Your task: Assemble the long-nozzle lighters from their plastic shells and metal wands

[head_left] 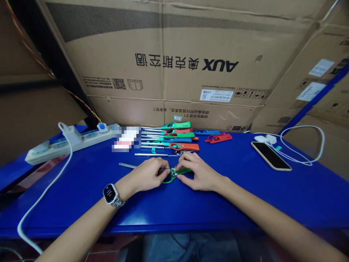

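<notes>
A green long-necked gas lighter [167, 181] lies at the middle of the blue table, its handle apparently opened, with small white parts [173, 171] showing inside. My left hand [149, 174] is closed on it near the trigger loop, and the lighter's metal tube [126, 165] sticks out to the left behind my wrist. My right hand [201, 172] curls over the handle from the right, thumb and fingertips at the small parts. My fingers partly hide the handle. Just beyond, a loose metal tube with thin wires [151, 155] lies crosswise.
Several assembled lighters [185, 146] lie in a row beyond my hands. A blue handle shell [206, 132] and red one [218, 138] sit beside them. A power strip [61, 144] stands left, a phone [271, 156] and white cable [323, 145] right. A cardboard box [185, 83] walls the back.
</notes>
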A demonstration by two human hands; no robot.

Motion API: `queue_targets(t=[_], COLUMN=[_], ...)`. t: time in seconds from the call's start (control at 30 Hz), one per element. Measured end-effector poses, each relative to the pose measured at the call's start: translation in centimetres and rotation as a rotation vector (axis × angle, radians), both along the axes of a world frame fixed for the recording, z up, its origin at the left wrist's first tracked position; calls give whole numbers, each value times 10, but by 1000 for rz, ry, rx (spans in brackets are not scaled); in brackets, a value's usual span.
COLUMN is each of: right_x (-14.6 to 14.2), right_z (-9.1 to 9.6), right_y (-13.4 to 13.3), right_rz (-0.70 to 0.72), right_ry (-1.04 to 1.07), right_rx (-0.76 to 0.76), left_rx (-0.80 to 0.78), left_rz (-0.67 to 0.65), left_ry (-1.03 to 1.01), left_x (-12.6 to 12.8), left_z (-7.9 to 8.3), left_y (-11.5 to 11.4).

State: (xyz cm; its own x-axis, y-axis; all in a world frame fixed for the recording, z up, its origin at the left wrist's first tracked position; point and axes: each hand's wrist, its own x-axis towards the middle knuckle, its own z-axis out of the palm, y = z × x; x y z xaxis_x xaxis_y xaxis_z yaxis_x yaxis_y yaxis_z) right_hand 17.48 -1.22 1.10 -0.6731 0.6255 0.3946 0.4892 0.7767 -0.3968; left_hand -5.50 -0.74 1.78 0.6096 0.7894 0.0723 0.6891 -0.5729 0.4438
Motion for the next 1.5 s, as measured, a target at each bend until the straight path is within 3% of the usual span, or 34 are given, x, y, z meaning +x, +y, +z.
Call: queue_targets(t=[0.27,0.4,0.57,0.83,1.17,1.5], right_x=[2,4,4,4,5,10], right_z=[-4,0,2,0,-1,1], right_y=[7,9,12,17,16,10], right_rz=[46,48,29,28,13,29], right_ry=[-70,-111,-65,-23,-80,-148], right_rx=[86,42,-73,-112,-53,64], left_rx=[-28,148,318,330,324,305], left_rz=[51,11,-142,-181,-117,-167], left_ry=[31,-35,-59,47,26,-13], left_x=[3,2,0,1,8,9], left_z=[0,5,10,-1,-8,-6], left_y=[-1,-4,-6,0,-1,-4])
